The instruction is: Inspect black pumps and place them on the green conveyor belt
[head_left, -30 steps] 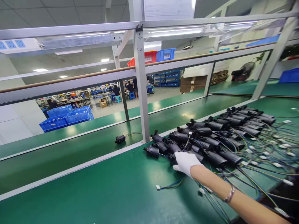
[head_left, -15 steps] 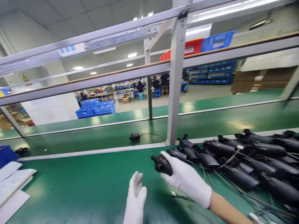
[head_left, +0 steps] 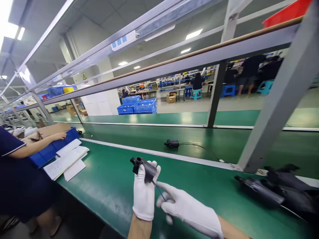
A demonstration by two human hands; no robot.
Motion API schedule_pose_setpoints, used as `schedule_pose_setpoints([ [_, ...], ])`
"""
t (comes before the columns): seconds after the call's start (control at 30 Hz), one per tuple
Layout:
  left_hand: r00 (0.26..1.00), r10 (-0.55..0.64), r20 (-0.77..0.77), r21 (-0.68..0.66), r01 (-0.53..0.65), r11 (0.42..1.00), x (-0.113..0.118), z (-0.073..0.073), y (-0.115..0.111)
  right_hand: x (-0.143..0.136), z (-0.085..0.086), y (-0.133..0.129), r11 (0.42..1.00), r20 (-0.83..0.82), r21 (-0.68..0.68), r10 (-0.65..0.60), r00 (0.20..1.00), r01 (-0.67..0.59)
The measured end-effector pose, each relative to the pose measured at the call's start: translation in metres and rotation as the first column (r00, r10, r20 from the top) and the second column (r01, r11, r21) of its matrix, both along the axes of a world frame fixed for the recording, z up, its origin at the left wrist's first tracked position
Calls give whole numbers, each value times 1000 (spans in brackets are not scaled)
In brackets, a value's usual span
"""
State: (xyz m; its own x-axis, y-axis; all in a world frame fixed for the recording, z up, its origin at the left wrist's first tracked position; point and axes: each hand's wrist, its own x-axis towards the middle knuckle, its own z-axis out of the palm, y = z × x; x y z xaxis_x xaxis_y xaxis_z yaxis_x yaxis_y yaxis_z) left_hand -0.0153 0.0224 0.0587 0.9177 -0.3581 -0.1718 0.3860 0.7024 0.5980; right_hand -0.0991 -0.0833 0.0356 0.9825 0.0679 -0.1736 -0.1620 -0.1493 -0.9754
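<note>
My left hand (head_left: 145, 196), in a white glove, is closed around a small black cylindrical pump (head_left: 149, 171) with port stubs at its upper left end. A thin dark cable (head_left: 159, 192) runs out of the pump's lower end. Around that cable curl the fingers of my gloved right hand (head_left: 176, 202), just right of the left one; they are slightly blurred. Several more black pumps (head_left: 264, 192) lie in a blurred heap at the right side of the green bench (head_left: 107, 192).
Another pump (head_left: 172, 143) with its cable lies on the green strip behind the white rail. At left are papers (head_left: 66, 162) and a blue bin (head_left: 50, 149), with a co-worker's hand (head_left: 59, 136) at its rim. A slanted metal post (head_left: 276, 93) rises at right.
The view has swung left, bringing the co-worker into sight. The pump has passed from my right hand to my left, which was open. My right hand has moved to the cable.
</note>
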Motion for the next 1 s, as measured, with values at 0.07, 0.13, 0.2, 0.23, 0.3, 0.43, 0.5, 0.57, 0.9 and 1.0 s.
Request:
schedule_pose_setpoints([
  [0.07, 990, 24, -140, -57, -33, 998, 5, 9, 3, -3, 5, -1, 997, -15, -73, 13, 1000, -14],
  [0.13, 973, -30, -229, -142, -3, 990, 6, 13, 7, -4, 10, -5, 956, 86, -266, -105, 991, 124],
  [0.2, 950, -107, -294, -229, 39, 973, 5, 14, 11, -5, 12, -11, 871, 236, -401, -203, 951, 285],
  [0.23, 933, -148, -329, -267, 58, 962, 3, 13, 13, -6, 13, -13, 835, 316, -431, -217, 924, 343],
  [0.3, 887, -237, -396, -342, 98, 935, -2, 11, 15, -10, 15, -16, 778, 495, -461, -175, 851, 427],
  [0.43, 815, -377, -439, -446, 166, 880, -15, 10, 16, -23, 22, -17, 658, 778, -499, 53, 626, 564],
  [0.5, 786, -413, -460, -471, 178, 864, -19, 12, 17, -28, 28, -16, 628, 810, -510, 121, 574, 588],
  [0.57, 746, -462, -481, -499, 201, 843, -22, 13, 19, -32, 35, -16, 625, 817, -518, 160, 555, 584],
  [0.9, 770, -622, -142, -490, 491, 720, -21, -8, 28, -35, 36, -12, 543, 713, -691, 399, 577, 478],
  [1.0, 804, -594, -32, -399, 535, 745, -20, -14, 29, -31, 29, -10, 520, 698, -711, 436, 568, 474],
])
